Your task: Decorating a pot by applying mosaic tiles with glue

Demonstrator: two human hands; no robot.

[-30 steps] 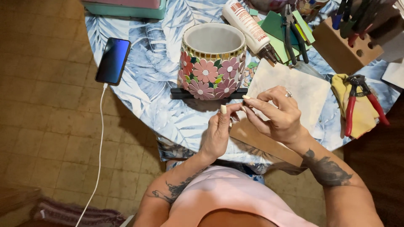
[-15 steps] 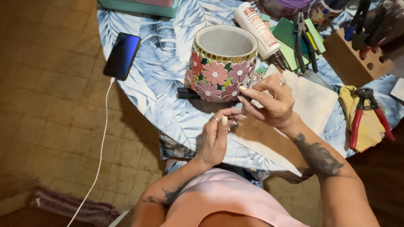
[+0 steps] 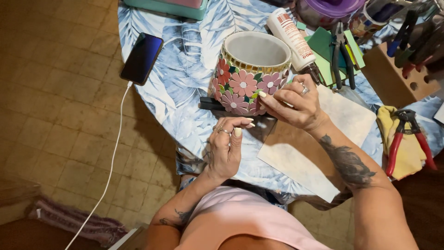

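1. Mosaic pot (image 3: 252,69) with pink flower tiles stands upright on the leaf-print surface (image 3: 185,74), resting on a dark bar (image 3: 210,103).
2. Right hand (image 3: 296,104): fingertips pinched at the pot's lower side wall, touching it; possibly a small tile piece between them, too small to tell.
3. Left hand (image 3: 229,143): loosely curled, holding nothing visible, hovering just beside the pot's base.
4. White sheet (image 3: 319,153) lies under the right forearm.
5. Glue bottle (image 3: 296,39) lies behind the pot; red-handled pliers (image 3: 409,139) on yellow cloth (image 3: 393,134); phone (image 3: 141,58) at the surface edge.
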